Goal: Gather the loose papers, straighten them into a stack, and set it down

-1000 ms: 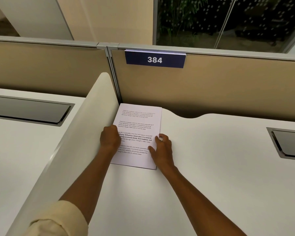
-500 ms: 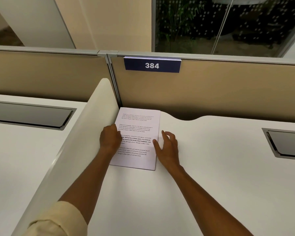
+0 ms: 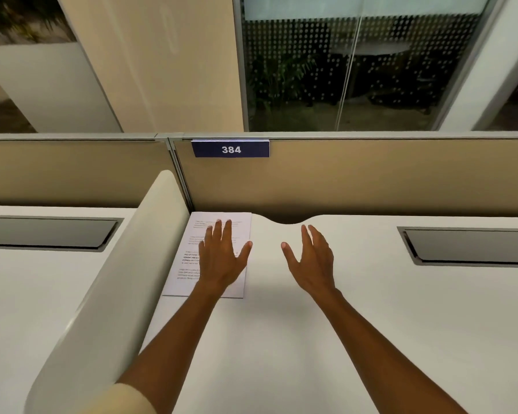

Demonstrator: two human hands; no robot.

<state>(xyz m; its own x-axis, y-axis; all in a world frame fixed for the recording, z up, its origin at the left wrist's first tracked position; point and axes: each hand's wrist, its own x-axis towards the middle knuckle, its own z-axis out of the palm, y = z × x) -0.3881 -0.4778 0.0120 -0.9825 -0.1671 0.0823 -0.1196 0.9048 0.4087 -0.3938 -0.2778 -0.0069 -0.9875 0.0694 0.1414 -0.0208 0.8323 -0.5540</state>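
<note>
A squared stack of printed papers (image 3: pixel 192 252) lies flat on the white desk (image 3: pixel 281 354), tucked into the far left corner against the curved side divider and the back panel. My left hand (image 3: pixel 222 258) is spread over the stack with fingers apart; I cannot tell whether the palm touches the paper. My right hand (image 3: pixel 311 258) hovers to the right of the stack, fingers apart, holding nothing, with a gap between it and the paper edge.
A curved cream divider (image 3: pixel 108 294) runs along the desk's left. The tan back panel (image 3: pixel 371 180) carries a blue "384" sign (image 3: pixel 231 149). Grey cable hatches sit at left (image 3: pixel 48 231) and right (image 3: pixel 467 245).
My right hand has left the stack's right edge and moved right, open. My left hand has opened out flat over the papers. The camera has tilted upward.
</note>
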